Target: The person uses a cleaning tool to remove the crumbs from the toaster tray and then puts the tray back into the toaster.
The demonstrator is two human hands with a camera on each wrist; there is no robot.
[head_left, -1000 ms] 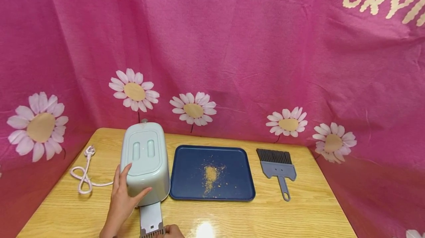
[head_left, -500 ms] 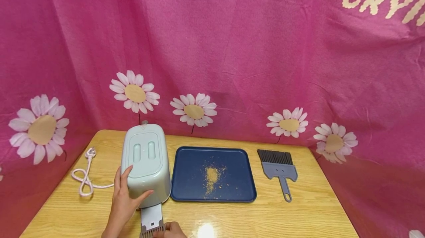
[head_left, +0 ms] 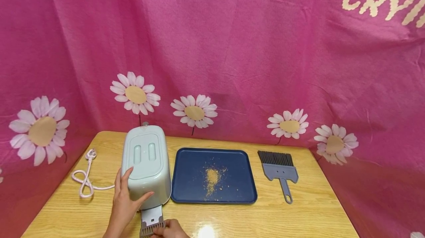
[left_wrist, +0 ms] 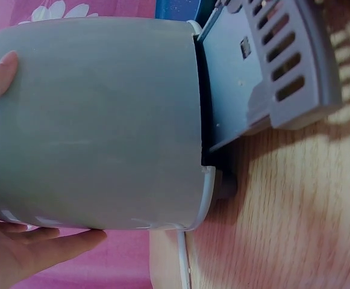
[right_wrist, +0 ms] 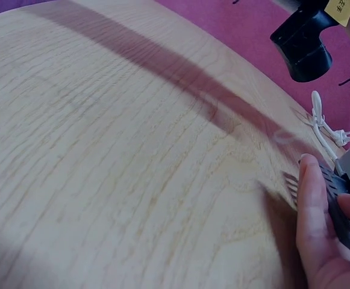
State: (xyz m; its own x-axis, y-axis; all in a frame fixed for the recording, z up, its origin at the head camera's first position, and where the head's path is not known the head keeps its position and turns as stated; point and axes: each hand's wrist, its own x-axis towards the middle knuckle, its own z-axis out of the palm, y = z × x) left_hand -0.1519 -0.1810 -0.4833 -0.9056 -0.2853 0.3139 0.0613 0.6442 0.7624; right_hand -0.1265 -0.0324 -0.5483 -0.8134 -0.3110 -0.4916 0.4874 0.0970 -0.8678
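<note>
A pale mint toaster (head_left: 146,171) stands at the left of the table, end toward me. My left hand (head_left: 124,204) grips its near left corner, thumb across the near end and fingers along the left side. From the toaster's base a metal crumb tray (head_left: 152,216) with a grey slotted handle sticks partway out; in the left wrist view the crumb tray (left_wrist: 232,78) sits in its slot. My right hand (head_left: 170,229) pinches that handle. In the right wrist view, thumb and fingers of the right hand (right_wrist: 322,235) lie on opposite sides of it.
Right of the toaster lies a dark blue tray (head_left: 186,182) with a heap of tan crumbs (head_left: 211,179). Farther right is a grey brush (head_left: 280,171) with black bristles. The white power cord (head_left: 85,179) loops at the left. A pink curtain (head_left: 232,64) backs the table.
The crumb tray has slid a little farther into the toaster, with my right hand moving along with it. The left hand keeps its place on the toaster.
</note>
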